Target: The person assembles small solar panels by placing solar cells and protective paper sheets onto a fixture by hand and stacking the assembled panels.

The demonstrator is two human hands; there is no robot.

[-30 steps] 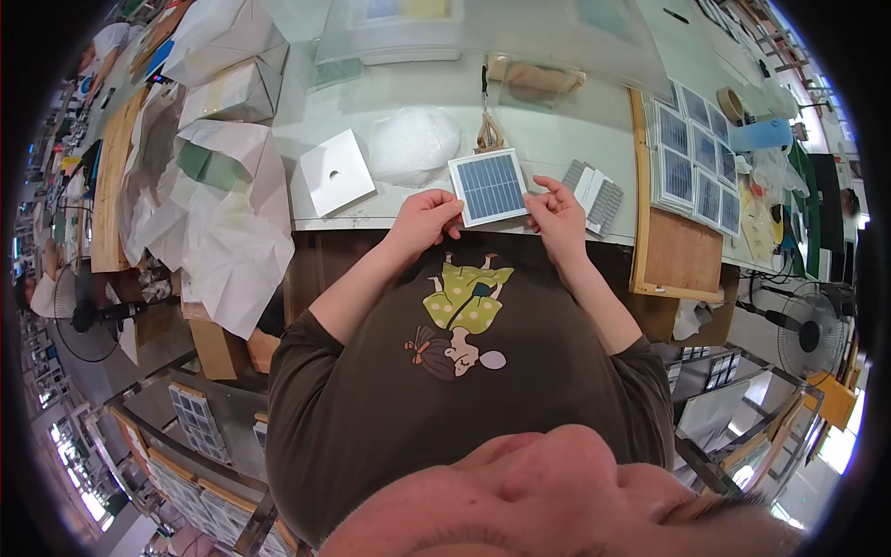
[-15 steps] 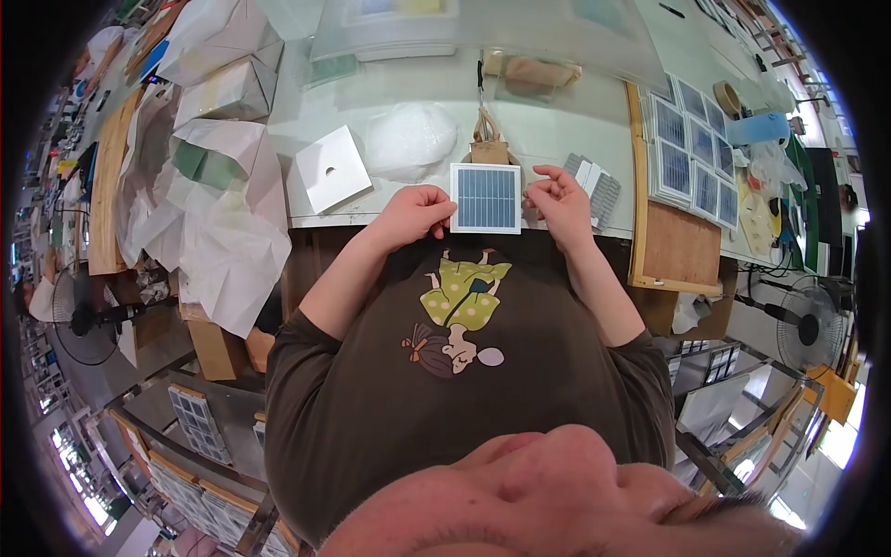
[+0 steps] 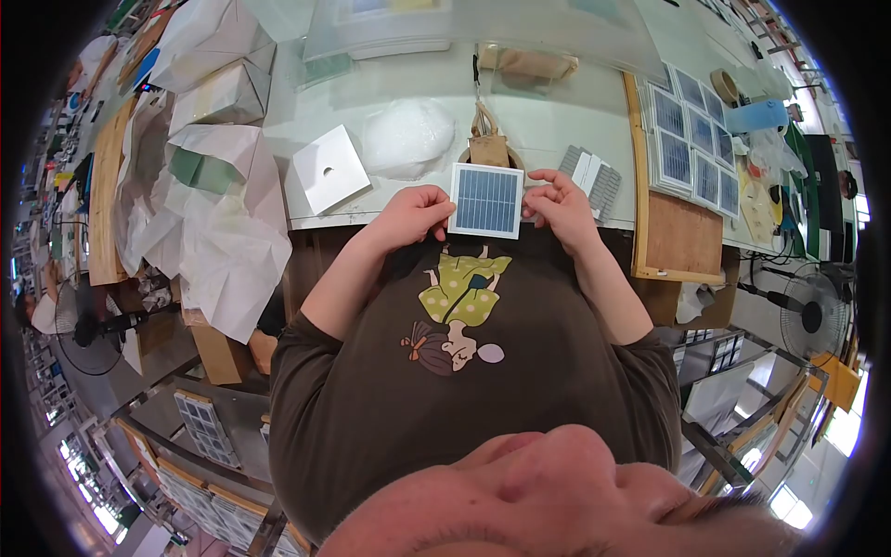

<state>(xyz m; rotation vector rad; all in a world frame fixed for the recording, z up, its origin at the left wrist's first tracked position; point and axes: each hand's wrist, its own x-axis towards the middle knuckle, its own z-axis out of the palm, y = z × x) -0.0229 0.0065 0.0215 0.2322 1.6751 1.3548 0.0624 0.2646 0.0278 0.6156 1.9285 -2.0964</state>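
Observation:
A small solar panel [image 3: 486, 201] with a white frame and blue cells is held just past the table's near edge, in front of my chest. My left hand [image 3: 419, 215] pinches its left edge between thumb and curled fingers. At the right edge is my right hand [image 3: 557, 206], its fingers loosely bent and apart, the tips at or very near the frame. Just behind the panel stands a tool with a brown wrapped block [image 3: 488, 149] and a cord. A white square box [image 3: 330, 171] and a bag of white material [image 3: 408, 138] lie left of it; a grey ribbed piece [image 3: 591, 183] lies right.
Stacked solar panels [image 3: 691, 139] rest on a wooden board [image 3: 682, 232] at the right. Crumpled white paper [image 3: 227, 251] hangs over the left side. A translucent sheet [image 3: 501, 28] spans the back. Fans [image 3: 809, 318] stand at both sides.
The panel has turned slightly clockwise and dipped a little toward my chest. My left hand keeps its pinch; my right hand has shifted slightly, still beside the right edge.

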